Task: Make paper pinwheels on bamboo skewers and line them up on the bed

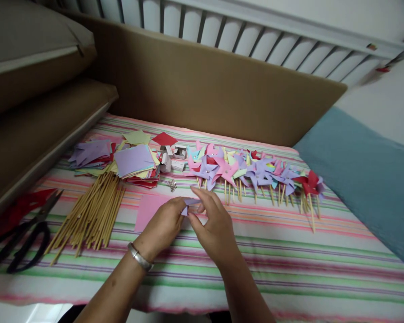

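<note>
Head view, positions taken from the sticks (90,213), which lie loosely bundled on the striped cloth (289,269). Nearest, to the right of the sticks, are the two forearms; the left wrist bears a silver bracelet (140,257). The left hand (164,222) has its fingers closed on a lilac paper (186,209), held well right of the sticks and seen bent at the near end. The right hand (214,222) is curled at the paper's other side, thumb at its edge; whether its fingers grip or merely touch cannot be told.

Scissors (37,224) lie left of the sticks, blades pointing away from the person, with a red piece (23,206) behind them. A pink sheet (146,208) lies right of the sticks, partly covered by the left hand. Beyond it, right of the sticks' far end, are small shiny pieces (172,184).

Just past the sticks sits a paper stack (134,160), lilac uppermost; past its left side, a pile of cut lilac pieces (89,152). Farther right of the sticks are small boxes (178,165), then a long row of pinwheels (257,175) in mixed colours. Behind all stand a brown board (205,85) and a slatted white rail (191,24).
</note>
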### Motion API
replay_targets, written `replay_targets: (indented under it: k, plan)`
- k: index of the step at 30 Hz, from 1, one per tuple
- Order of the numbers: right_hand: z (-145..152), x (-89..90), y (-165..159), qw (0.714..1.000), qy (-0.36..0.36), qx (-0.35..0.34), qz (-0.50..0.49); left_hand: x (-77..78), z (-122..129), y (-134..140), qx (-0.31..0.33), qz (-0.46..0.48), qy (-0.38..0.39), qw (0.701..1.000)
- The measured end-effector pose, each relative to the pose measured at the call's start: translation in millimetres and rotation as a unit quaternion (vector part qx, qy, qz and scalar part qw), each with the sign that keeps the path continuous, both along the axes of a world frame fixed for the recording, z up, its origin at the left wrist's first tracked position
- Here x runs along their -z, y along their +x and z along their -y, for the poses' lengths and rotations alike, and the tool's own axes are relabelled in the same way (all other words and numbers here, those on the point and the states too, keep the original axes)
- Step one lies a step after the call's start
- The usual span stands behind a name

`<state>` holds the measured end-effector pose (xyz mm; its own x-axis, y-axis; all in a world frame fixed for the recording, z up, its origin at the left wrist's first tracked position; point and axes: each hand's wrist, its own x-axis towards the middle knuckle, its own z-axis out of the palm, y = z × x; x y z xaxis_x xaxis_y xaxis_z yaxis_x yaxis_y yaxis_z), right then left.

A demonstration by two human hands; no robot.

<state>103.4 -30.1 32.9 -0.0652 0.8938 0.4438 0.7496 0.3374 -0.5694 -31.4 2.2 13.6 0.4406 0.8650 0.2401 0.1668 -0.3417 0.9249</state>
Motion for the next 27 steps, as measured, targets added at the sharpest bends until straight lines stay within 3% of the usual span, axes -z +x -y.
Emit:
replay_targets:
  k: [4,8,12,15,17,19,21,24,27]
  plan:
    - [0,-0.8,3,0.999,-0.041,0.007,0.029,5.0,1,0,-0.029,-0.109,0.079,0.99]
    - [0,5.7,2,1.0,-0.002,0.021,0.001,10.9,0,2,-0.065,-0.163,0.13,0.976]
    - [-4,7.8,6,0.995,0.066,0.063,-0.033,15.0,-7,1,-0.193,-0.12,0.122,0.966]
    - [-8,8.1,11,0.986,0.125,0.095,-0.056,14.5,-13,-4,-0.283,-0.017,-0.01,0.959]
    - [-10,9.6,14,0.98,0.154,0.112,-0.065,10.4,-14,-6,-0.278,0.068,-0.16,0.945]
    - [-11,12.1,16,0.976,0.169,0.122,-0.066,3.1,-12,-7,-0.19,0.147,-0.322,0.916]
    - [-11,15.3,15,0.977,0.17,0.114,-0.061,-5.2,-8,-6,-0.069,0.227,-0.447,0.863]
    - [-8,20.8,10,0.984,0.161,0.061,-0.046,-12.1,-3,-2,-0.002,0.34,-0.517,0.785]
    - [-7,27.3,3,0.987,0.154,-0.006,-0.034,-8.4,-4,1,-0.043,0.396,-0.513,0.76]
